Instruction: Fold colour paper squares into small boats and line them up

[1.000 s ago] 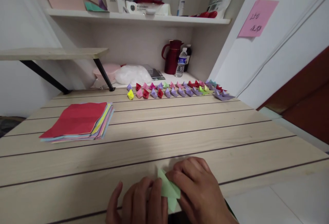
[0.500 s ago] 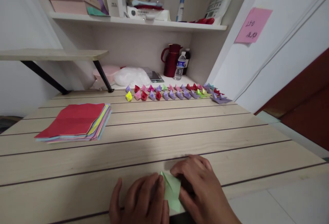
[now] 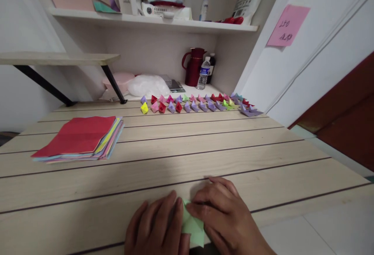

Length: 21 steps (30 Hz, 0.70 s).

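A light green folded paper (image 3: pixel 193 227) lies on the wooden table (image 3: pixel 175 157) at its near edge. My left hand (image 3: pixel 156 227) lies on the paper's left side with its fingers together, pressing it down. My right hand (image 3: pixel 224 216) covers the paper's right side, fingertips bent onto the fold. Most of the paper is hidden under both hands.
A stack of coloured paper sheets (image 3: pixel 78 140), red on top, lies at the left. Two rows of several small folded paper shapes (image 3: pixel 198 105) run along the table's far edge. Behind them stand a dark red jug (image 3: pixel 194 66) and a water bottle (image 3: pixel 203 73). A pink note (image 3: pixel 288 25) sticks on the right wall.
Both hands have shifted slightly over the green paper, the right fingertips sliding left onto the fold, so less of the paper shows. The view has swung a little.
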Motion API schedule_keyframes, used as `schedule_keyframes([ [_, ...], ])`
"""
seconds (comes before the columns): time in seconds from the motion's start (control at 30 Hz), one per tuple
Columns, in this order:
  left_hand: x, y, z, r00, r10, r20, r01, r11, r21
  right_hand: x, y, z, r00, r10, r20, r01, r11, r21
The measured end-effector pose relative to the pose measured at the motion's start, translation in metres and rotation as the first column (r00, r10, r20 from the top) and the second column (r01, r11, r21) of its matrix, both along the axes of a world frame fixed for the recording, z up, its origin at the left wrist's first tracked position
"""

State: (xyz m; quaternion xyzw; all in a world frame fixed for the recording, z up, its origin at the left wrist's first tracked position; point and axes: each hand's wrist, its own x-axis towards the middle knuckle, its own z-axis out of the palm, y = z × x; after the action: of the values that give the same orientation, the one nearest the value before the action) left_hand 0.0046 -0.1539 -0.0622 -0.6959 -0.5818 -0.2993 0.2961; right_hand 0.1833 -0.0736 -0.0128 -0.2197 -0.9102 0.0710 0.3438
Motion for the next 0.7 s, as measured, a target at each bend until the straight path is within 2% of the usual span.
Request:
schedule_keyframes([
  [0.17,-0.014,-0.004,0.007,0.993,-0.086,-0.085,0.075,0.989,-0.126,0.000,-0.001,0.000,0.997,0.061,-0.047,-0.059,0.997,0.045],
  [0.37,-0.022,-0.011,0.021,0.972,-0.130,-0.198,0.081,0.968,-0.236,-0.003,-0.004,-0.005,0.995,0.097,-0.031,-0.096,0.994,0.045],
  [0.47,-0.022,-0.016,0.021,0.953,-0.145,-0.264,0.068,0.957,-0.280,0.002,-0.005,-0.014,0.993,0.118,-0.014,-0.116,0.991,0.072],
  [0.53,-0.019,-0.019,0.017,0.972,-0.097,-0.216,0.028,0.952,-0.304,0.008,-0.006,-0.019,0.991,0.123,0.062,-0.131,0.980,0.150],
  [0.6,-0.015,-0.021,0.014,0.987,-0.043,-0.154,-0.008,0.948,-0.319,0.012,-0.009,-0.021,0.964,0.104,0.246,-0.165,0.955,0.245],
  [0.7,-0.018,-0.022,0.015,0.982,-0.065,-0.177,0.002,0.943,-0.332,0.015,-0.015,-0.020,0.935,-0.006,0.355,-0.144,0.907,0.396],
])
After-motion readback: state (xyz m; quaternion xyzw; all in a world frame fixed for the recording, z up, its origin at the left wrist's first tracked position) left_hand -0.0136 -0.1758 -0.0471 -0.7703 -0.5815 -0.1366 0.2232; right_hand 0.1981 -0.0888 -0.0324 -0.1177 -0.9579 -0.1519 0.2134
